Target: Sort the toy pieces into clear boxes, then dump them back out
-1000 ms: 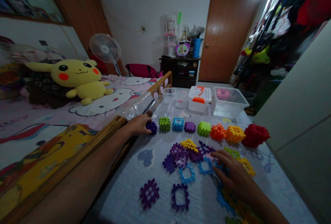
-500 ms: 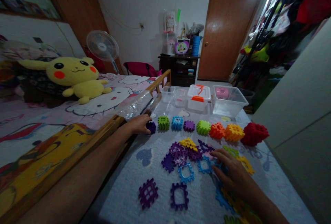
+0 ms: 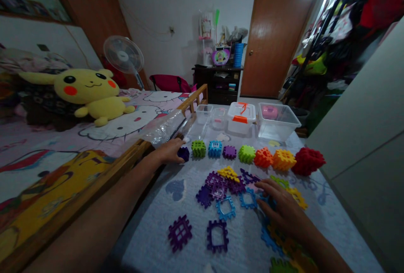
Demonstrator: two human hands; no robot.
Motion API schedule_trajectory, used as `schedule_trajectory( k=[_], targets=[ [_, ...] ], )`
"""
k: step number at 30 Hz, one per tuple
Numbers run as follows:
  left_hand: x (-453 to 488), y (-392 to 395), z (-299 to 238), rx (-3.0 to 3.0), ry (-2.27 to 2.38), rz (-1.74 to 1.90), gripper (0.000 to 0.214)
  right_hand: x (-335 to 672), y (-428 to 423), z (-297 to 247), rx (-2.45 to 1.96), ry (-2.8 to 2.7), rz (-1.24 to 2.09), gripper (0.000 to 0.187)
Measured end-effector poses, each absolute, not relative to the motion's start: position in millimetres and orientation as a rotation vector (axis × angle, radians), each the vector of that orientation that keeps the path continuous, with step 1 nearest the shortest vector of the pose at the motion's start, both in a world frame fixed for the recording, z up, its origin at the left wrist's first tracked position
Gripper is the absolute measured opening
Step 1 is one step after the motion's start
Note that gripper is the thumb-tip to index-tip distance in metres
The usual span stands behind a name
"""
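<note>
My left hand reaches to the near left end of a row of stacked toothed building tiles. Its thumb and fingers are closed around the sides of a dark purple stack. My right hand hovers low over loose tiles with its fingers spread; whether it touches any is hard to tell. Close to its fingertips lie a blue square frame tile and a dark purple triangle tile. Under the palm, blue tiles are partly hidden. A purple window tile and a purple frame tile lie nearer me.
Beyond the purple stack, the row continues with a green block, a blue block and several others up to a red one. Clear plastic boxes stand behind. A wooden bed rail borders the table's left side.
The whole view has shifted slightly. Both hands keep nearly the same places and poses, and the tiles lie as before.
</note>
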State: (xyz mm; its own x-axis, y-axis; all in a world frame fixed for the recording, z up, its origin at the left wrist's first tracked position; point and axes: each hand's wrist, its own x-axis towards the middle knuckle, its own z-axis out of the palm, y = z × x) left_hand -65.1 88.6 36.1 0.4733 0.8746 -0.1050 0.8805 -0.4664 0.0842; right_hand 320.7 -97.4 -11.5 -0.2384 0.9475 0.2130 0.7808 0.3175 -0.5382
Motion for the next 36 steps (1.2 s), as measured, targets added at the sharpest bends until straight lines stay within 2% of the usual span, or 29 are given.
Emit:
schedule_trajectory(
  k=[3,7,11,17,23,29,36],
  targets=[
    [-62,70,43,2.677,1.513,0.179,0.07,320,-98,-9,-1.506,-2.084,0.45,0.03],
    [-46,27,48,2.708,1.411,0.487,0.046,320,-98,-8,-1.502,-2.103,0.458,0.03],
    [-17,-15,41,2.586,1.209,0.38,0.03,319,-98,-9,-1.483,-2.099,0.451,0.03],
    [23,-36,24,2.6,0.997,0.269,0.046,318,-96,-5,-1.466,-2.105,0.439,0.029],
    [36,-34,18,2.677,1.009,0.08,0.027,317,-97,-6,-1.468,-2.117,0.467,0.03],
    [30,-31,14,2.678,0.994,0.215,0.02,316,-97,-7,-1.454,-2.088,0.466,0.028],
    [15,-23,23,2.528,1.233,0.444,0.021,316,-97,-6,-1.443,-2.071,0.498,0.029]
  ],
)
